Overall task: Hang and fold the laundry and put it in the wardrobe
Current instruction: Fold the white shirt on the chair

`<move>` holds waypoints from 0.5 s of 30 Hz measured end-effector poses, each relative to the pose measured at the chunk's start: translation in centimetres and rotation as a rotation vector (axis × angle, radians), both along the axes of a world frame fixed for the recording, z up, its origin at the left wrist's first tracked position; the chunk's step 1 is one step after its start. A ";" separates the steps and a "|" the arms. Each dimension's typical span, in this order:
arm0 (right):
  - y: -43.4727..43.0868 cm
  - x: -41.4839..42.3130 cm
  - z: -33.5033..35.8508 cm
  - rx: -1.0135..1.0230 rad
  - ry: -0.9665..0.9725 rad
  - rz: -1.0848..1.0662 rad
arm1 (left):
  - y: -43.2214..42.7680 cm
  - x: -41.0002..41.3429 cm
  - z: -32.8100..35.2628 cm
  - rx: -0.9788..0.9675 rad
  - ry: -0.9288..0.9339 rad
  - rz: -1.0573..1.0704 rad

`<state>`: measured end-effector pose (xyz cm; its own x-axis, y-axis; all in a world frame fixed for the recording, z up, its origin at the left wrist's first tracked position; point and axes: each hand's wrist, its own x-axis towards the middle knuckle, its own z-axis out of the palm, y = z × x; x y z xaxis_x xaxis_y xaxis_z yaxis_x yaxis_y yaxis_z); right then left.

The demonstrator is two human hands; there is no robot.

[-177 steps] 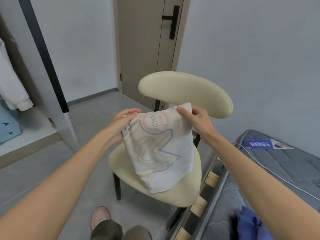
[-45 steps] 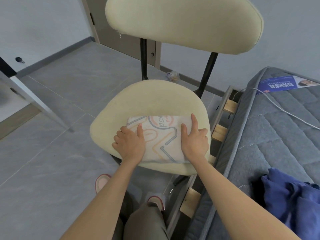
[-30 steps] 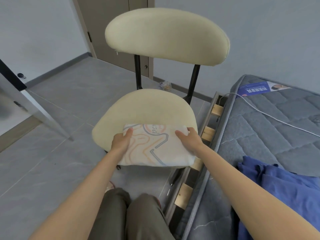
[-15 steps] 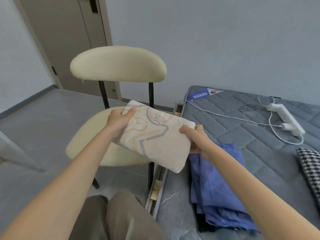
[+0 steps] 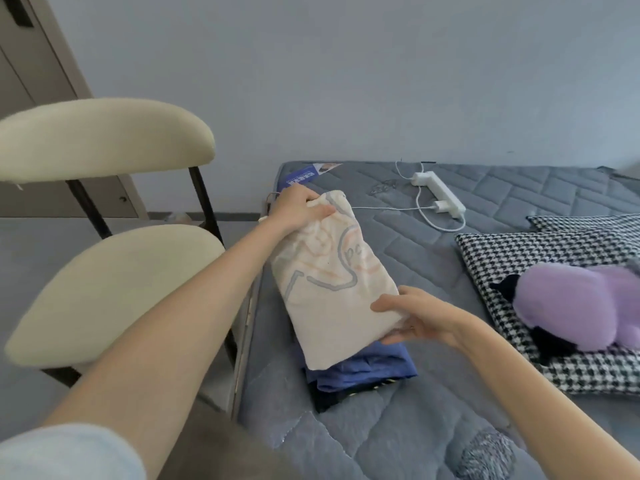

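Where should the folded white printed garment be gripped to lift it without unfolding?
The folded white garment is a long, soft packet on the blue garment, so take its two short ends, one hand from each: the left hand grips the far end, the right hand the near corner. A one-sided pinch would likely let layers sag open.
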<state>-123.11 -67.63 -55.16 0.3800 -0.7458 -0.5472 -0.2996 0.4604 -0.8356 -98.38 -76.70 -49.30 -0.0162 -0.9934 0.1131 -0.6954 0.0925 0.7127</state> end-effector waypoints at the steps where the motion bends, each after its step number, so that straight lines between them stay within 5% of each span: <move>1: 0.2 -0.6 -0.5 0.024 0.006 0.012 | -0.2 -1.3 -0.2 0.002 -0.038 -0.033; 10: 0.6 -0.2 -3.8 0.163 0.332 0.100 | 1.9 -5.2 -7.0 -0.033 -0.138 -0.082; 15: -0.7 2.0 -2.5 -0.477 0.869 0.265 | 4.3 -4.0 -10.7 0.034 -0.351 0.105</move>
